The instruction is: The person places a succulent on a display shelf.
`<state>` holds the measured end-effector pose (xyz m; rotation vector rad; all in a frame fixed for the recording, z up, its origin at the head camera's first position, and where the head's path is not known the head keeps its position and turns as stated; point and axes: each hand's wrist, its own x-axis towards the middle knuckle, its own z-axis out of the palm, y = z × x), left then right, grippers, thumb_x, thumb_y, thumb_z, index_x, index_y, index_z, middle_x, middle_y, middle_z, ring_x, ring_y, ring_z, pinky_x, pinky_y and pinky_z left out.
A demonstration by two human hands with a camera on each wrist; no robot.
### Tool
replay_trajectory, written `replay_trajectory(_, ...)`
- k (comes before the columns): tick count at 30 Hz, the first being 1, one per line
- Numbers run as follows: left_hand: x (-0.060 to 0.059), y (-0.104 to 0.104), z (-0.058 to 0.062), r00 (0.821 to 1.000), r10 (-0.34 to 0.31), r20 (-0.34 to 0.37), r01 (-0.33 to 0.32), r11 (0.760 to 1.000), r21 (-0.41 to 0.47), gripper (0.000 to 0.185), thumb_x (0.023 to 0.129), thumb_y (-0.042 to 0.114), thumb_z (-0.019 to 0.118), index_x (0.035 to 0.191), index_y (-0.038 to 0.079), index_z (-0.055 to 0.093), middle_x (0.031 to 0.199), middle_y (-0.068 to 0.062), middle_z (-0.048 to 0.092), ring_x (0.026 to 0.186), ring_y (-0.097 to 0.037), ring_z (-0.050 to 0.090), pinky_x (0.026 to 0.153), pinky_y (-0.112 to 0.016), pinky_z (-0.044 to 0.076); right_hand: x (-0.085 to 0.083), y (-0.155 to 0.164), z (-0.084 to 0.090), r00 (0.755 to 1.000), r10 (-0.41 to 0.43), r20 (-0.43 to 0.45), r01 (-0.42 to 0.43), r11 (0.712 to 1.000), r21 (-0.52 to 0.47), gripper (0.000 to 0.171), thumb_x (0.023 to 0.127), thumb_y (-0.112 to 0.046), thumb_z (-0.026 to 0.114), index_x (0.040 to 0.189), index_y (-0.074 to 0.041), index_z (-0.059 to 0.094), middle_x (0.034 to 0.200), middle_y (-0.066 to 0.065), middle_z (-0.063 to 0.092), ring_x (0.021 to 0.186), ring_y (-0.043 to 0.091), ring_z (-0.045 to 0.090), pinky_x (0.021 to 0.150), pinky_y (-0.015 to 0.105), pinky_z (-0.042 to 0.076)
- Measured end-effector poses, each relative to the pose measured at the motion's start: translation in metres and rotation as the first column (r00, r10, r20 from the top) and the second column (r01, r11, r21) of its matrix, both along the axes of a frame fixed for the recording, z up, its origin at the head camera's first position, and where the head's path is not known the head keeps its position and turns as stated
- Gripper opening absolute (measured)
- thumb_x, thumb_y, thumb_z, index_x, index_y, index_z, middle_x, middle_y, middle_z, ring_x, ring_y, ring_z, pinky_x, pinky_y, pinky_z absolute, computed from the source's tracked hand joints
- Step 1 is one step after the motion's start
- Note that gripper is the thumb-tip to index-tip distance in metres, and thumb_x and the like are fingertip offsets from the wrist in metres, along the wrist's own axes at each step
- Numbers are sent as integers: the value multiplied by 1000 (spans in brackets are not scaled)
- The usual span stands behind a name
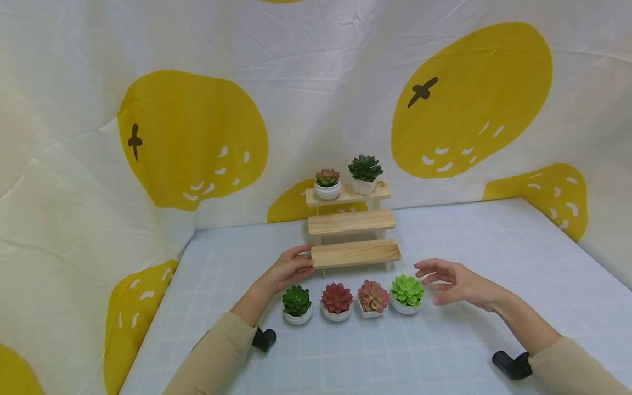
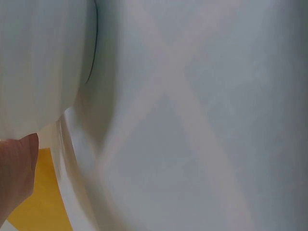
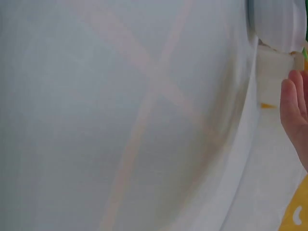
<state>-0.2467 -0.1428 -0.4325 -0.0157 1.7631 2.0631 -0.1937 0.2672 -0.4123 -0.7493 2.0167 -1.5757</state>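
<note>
My left hand point(image 1: 291, 267) is at the left end of the bottom step of a three-step wooden stand point(image 1: 355, 253), its fingertips against the board's edge. Just below that hand stands a dark green succulent point(image 1: 297, 300) in a round white pot. To its right are a red succulent point(image 1: 337, 299), a pink one point(image 1: 373, 296) in a square pot, and a light green one point(image 1: 407, 291). My right hand point(image 1: 456, 283) holds nothing, fingers loosely bent, a little right of the light green plant. White pots point(image 2: 38, 62) point(image 3: 279, 21) show large in both wrist views.
On the stand's top step are a reddish-green succulent point(image 1: 327, 184) and a dark green one point(image 1: 365, 173), both in white pots. A pale blue checked cloth point(image 1: 355, 362) covers the table. Behind hangs a white curtain point(image 1: 321, 109) with yellow fruit prints.
</note>
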Motion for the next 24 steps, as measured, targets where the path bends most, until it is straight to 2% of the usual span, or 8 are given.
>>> replay_trajectory(5, 0, 0, -1, 1000, 4, 9, -4, 1000, 6, 54, 90, -7, 50, 142, 0, 35, 132, -26, 44, 93, -17, 57, 78, -26, 53, 0, -4, -7, 999, -14, 47, 12, 999, 47, 67, 81, 2, 66, 138, 9, 30, 132, 16, 44, 112, 17, 50, 94, 25, 43)
replay_trajectory(12, -1, 0, -2, 1000, 0, 10, -1, 1000, 11, 54, 91, -7, 50, 142, -1, 34, 133, -27, 43, 94, -18, 57, 79, -26, 52, -1, -11, -13, 997, -35, 74, 25, 992, 120, 69, 78, -3, 72, 137, 5, 36, 138, 23, 37, 114, 24, 46, 94, 31, 44)
replay_trajectory(24, -1, 0, -2, 1000, -10, 3, 10, 1000, 21, 55, 90, -8, 49, 142, -2, 33, 127, -24, 46, 90, -15, 57, 75, -24, 52, -4, -24, -13, 997, -41, 62, 27, 976, 214, 75, 73, -6, 77, 136, 5, 38, 132, 18, 46, 117, 32, 44, 95, 41, 44)
